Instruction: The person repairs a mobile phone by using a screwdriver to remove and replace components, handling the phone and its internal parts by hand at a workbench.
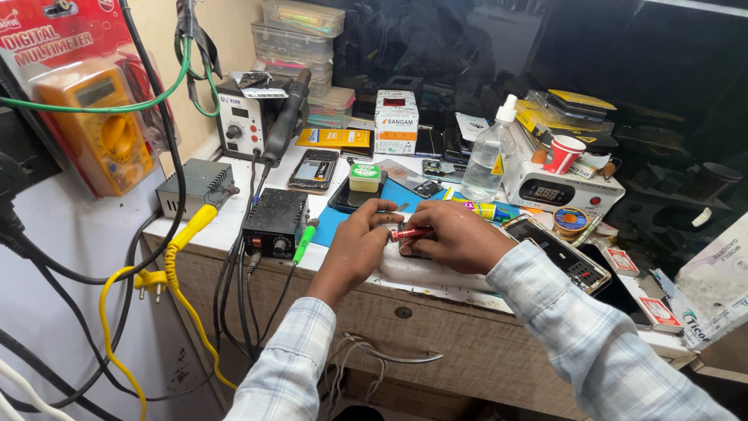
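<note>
Head view, centre of the frame: the right hand [458,235] pinches a slim red metal-tipped tool [411,232] between closed fingers, lying nearly flat so its tip points toward the left hand [360,236]. That left hand curls its fingers down onto a small dark device [413,248], apparently to steady it on the white work pad [436,273] at the bench edge. Just above sit a small green-lidded jar [364,177] and a clear plastic spray bottle [487,160], near to hand.
</note>
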